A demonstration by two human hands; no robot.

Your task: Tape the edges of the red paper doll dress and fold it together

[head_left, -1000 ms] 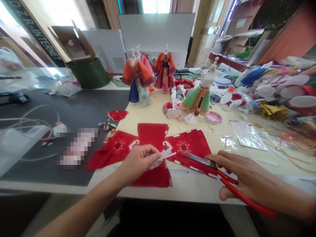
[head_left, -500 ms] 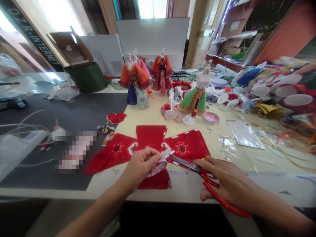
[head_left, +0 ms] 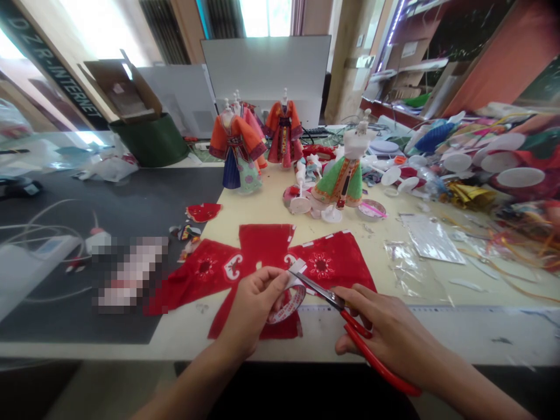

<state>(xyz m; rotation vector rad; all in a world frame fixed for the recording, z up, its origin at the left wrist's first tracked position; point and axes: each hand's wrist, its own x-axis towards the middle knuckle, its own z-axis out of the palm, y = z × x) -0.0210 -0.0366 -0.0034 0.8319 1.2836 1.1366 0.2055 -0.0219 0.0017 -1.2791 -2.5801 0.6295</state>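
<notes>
My left hand (head_left: 258, 306) pinches a roll of white double-sided tape (head_left: 289, 308), with a short free end sticking up past the fingertips. Red-handled scissors (head_left: 356, 332) are in my right hand (head_left: 380, 321), their blades pointing left and meeting the tape's free end. Beneath both hands lies a cross-shaped red fabric garment piece (head_left: 268, 242) with white embroidered motifs. Small white tape strips (head_left: 308, 244) sit along its upper right edges. My left hand and the tape roll cover part of the lower panel.
Small dress forms in orange robes (head_left: 236, 143) and one in a green skirt (head_left: 343, 181) stand behind the fabric. White stands and cloth (head_left: 503, 154) pile up at the right. Clear plastic bags (head_left: 406, 262) lie right of the fabric; a dark mat (head_left: 131, 204) covers the left.
The scissors and my right hand have moved left, bringing the blades onto the tape end. The tape roll has turned to show more of its ring. The view has shifted slightly.
</notes>
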